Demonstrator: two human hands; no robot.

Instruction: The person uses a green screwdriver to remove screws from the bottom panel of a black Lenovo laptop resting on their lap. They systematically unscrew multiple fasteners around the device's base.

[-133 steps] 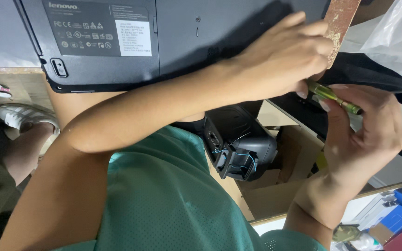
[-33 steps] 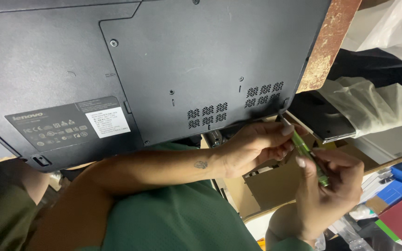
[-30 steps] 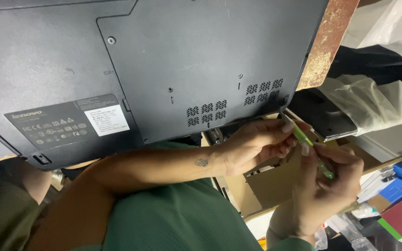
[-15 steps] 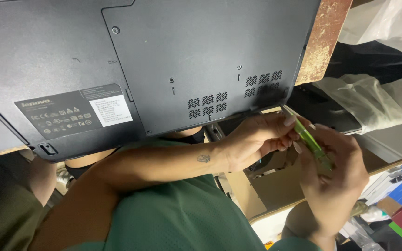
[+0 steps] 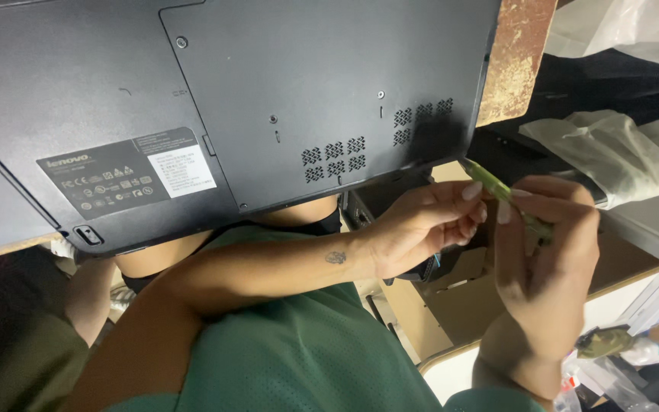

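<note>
In the head view, a dark grey laptop [image 5: 268,99] lay upside down with its underside facing the camera, its bottom panel showing vent slots, a few screws and a pale label, and it rested on a worn brown board [image 5: 516,61] at the upper right. Just below the laptop's lower right corner, both hands met around a slim green screwdriver [image 5: 506,194]. The left hand [image 5: 421,229] reached across from the left, its forearm over a green shirt [image 5: 306,351], with fingertips pinched on the tool's upper end near the tip. The right hand [image 5: 547,252] came up from below, its fingers closed around the screwdriver's lower part, which they partly hid. The tool slanted, its tip pointing up and left, near the laptop's edge but apart from it. Behind the hands sat an open cardboard box [image 5: 451,297] holding dark parts. A crumpled clear plastic bag [image 5: 619,152] lay to the right over dark items, and coloured boxes showed at the lower right corner.
</note>
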